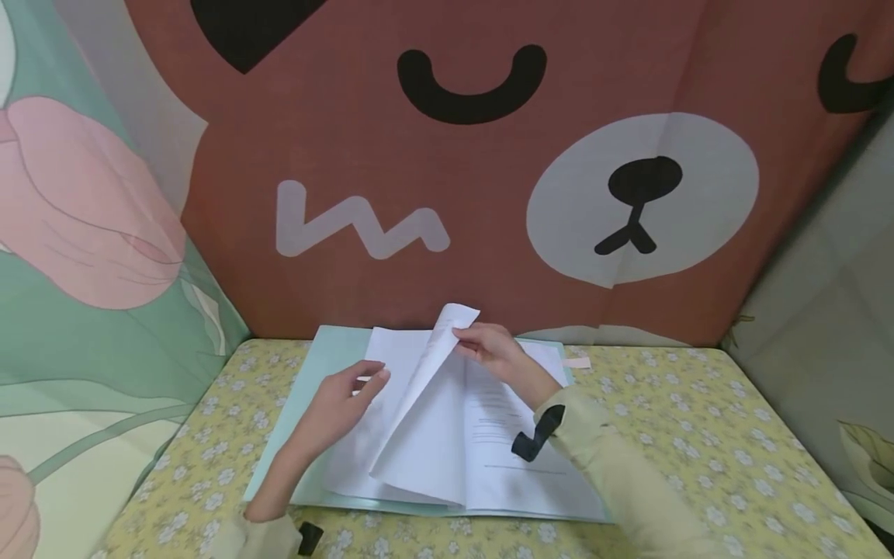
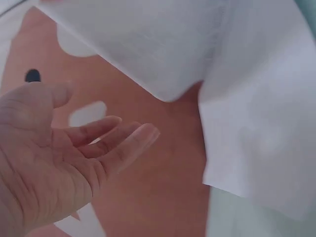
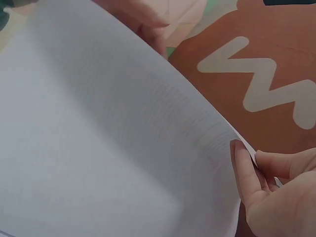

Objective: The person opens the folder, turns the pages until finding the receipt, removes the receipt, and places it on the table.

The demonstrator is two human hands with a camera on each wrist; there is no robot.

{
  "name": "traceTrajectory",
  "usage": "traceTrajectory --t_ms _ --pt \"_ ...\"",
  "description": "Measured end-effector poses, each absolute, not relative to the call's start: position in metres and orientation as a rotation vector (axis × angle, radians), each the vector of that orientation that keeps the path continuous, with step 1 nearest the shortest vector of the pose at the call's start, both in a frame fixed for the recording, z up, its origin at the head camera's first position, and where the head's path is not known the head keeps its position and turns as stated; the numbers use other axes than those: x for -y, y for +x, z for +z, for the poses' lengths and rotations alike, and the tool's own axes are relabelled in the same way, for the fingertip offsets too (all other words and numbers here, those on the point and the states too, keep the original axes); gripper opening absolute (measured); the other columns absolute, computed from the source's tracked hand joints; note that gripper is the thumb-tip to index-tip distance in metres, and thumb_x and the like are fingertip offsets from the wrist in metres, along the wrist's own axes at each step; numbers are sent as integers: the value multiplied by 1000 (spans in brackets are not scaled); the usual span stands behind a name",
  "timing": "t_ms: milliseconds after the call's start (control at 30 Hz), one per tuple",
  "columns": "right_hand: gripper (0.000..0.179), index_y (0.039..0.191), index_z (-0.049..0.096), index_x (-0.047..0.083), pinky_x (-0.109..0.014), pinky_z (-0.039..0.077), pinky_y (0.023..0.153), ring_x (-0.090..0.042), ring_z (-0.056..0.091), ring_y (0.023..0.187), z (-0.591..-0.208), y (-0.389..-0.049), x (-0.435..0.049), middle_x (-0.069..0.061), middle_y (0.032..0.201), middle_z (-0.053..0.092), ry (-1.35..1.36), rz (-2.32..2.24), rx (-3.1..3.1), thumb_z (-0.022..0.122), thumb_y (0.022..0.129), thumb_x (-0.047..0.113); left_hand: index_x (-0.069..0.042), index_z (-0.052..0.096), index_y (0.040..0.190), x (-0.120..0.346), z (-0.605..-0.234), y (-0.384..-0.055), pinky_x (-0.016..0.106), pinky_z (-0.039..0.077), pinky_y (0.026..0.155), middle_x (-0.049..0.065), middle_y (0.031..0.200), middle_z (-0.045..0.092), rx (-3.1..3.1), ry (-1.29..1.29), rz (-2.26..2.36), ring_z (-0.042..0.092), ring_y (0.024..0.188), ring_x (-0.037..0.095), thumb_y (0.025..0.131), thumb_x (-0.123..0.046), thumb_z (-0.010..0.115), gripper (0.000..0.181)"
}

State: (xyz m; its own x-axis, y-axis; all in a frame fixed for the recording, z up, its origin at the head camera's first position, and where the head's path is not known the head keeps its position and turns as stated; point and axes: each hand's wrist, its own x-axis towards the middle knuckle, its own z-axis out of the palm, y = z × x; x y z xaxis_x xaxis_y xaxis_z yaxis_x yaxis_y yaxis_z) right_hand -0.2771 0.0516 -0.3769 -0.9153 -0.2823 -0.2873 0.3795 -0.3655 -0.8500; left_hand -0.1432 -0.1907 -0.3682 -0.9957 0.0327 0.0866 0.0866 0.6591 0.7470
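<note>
An open folder with a light green cover [image 1: 296, 404] lies on the table with white printed sheets in it. My right hand [image 1: 492, 353] pinches the upper corner of one lifted page [image 1: 426, 419], which curls up between the two sides. In the right wrist view, thumb and fingers of the right hand [image 3: 276, 182] meet on the edge of that page [image 3: 113, 128]. My left hand [image 1: 345, 404] hovers over the left-hand sheets, holding nothing. The left wrist view shows its fingers [image 2: 126, 148] loosely bent, apart from the paper [image 2: 256, 108]. Printed lines show on the right-hand sheet [image 1: 510, 435].
A yellow flowered cloth [image 1: 670, 435] covers the table. Behind it hangs a brown fabric backdrop [image 1: 482, 171] with a cartoon bear face. A pink tab [image 1: 576, 362] sticks out past the folder's right edge. Black straps [image 1: 541, 435] hang at the sleeves.
</note>
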Motion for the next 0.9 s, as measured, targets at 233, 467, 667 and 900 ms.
traceTrajectory --t_ms 233,467,667,900 --pt "34 132 54 -18 -42 52 102 -26 68 105 -387 -279 -31 -21 115 64 184 -2317 -1443 59 99 -12 -1 67 131 173 -354 -137 41 63 79 16 127 70 2823 -180 -1128 71 105 32 96 -26 77 44" --pt "37 135 52 -20 -42 51 101 -26 69 100 -390 -275 -19 -23 114 65 152 -2329 -1462 56 99 -14 6 68 124 163 -358 -131 38 62 74 19 117 73 2804 -290 -875 73 90 27 89 -5 81 40" --pt "43 142 50 -15 -43 51 102 -34 63 120 -390 -272 -13 -30 135 58 175 -2333 -1446 57 100 -11 6 70 119 160 -358 -130 31 62 70 18 107 75 2814 -300 -748 72 84 21 88 7 75 31" --pt "23 118 63 -13 -40 61 86 -25 75 87 -385 -267 -17 -21 103 73 -9 -2234 -1665 66 97 -5 6 69 121 167 -361 -131 40 63 74 20 100 76 2793 -273 -630 75 91 30 89 13 68 33"
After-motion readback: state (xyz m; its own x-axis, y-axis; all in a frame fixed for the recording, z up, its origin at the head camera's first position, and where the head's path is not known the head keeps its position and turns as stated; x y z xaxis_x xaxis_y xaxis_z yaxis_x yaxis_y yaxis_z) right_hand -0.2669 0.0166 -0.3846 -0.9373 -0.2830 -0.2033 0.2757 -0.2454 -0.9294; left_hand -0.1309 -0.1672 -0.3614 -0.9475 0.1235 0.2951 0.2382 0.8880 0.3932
